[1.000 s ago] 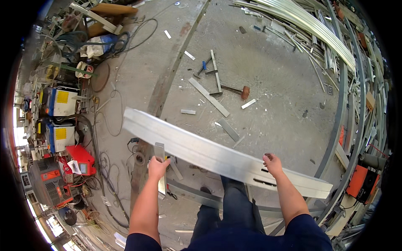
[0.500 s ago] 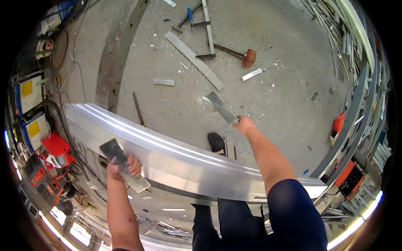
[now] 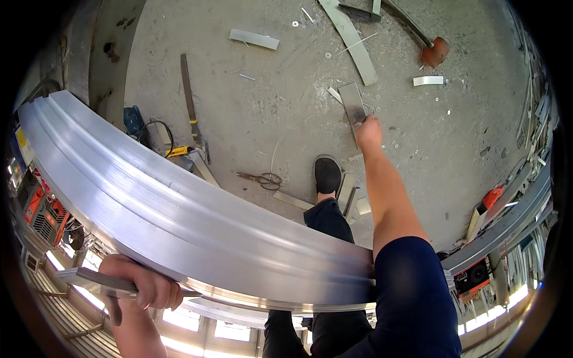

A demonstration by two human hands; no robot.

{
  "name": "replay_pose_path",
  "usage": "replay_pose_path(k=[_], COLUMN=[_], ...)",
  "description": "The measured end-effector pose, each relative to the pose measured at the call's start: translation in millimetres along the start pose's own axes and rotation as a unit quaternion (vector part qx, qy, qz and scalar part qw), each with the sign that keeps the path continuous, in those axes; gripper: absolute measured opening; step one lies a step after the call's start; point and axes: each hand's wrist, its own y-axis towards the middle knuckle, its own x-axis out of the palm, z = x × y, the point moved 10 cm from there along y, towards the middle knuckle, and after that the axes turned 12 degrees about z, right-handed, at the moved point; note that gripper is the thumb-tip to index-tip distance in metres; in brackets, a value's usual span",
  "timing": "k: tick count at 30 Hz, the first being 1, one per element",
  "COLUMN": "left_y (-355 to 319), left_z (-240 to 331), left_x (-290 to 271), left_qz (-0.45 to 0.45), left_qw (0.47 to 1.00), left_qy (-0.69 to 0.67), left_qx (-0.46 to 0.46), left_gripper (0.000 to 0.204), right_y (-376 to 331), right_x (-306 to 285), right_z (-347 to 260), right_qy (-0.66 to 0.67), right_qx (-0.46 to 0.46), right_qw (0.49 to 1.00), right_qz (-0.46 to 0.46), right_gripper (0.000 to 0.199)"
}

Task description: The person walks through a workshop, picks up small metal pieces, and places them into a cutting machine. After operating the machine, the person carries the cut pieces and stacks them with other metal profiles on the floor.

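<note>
A long shiny aluminium profile (image 3: 197,232) spans the lower left, in front of my legs. On its near side, my left hand (image 3: 146,283) is closed round a flat metal plate (image 3: 89,279), seen nearly edge-on. Beyond the profile, my right hand (image 3: 369,132) reaches down toward the floor and grips the near end of another flat metal plate (image 3: 351,98), which has a dark smudge. Whether this plate touches the floor I cannot tell. A thin light strip (image 3: 335,95) lies beside it.
On the grey floor lie a red-headed mallet (image 3: 436,52), a long flat bar (image 3: 352,45), shears (image 3: 261,178), a file-like tool (image 3: 189,95) and several metal offcuts. My shoe (image 3: 327,174) stands beyond the profile. A speaker-like box (image 3: 471,278) is at the right.
The view has shifted, and the profile looks larger. My left hand has dropped to the profile's near side, its plate turned edge-on. My right hand, still gripping its plate, appears higher in view.
</note>
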Motion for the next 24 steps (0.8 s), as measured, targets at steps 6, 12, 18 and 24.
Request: replay_pose_path(k=[6,12,18,24], left_y=[-2.9,-12.4,-13.9,-17.5], left_z=[2.0,-2.3,6.7,5.2], left_x=[-8.2,-2.9,0.6,14.8], left_qz=[0.025,0.036,0.058,0.139], left_qw=[0.999,0.998,0.993,0.986], left_qy=[0.033,0.045,0.037,-0.054], left_qx=[0.009,0.035,0.096,0.076], left_gripper=[0.044,0.043,0.042,0.032], right_y=[-11.5,-14.0,-72.2,-119.0], right_x=[-6.3,-22.9,-104.6,-316.0], right_z=[-17.7,-42.0,20.9,204.4], right_qy=[0.005,-0.023,-0.039,-0.148], right_qx=[0.049,-0.045,-0.108,-0.061], right_qw=[0.996,0.998,0.993,0.986], right_qz=[0.068,-0.037,0.003,0.044], right_gripper=[0.079,0.032,0.025,0.033])
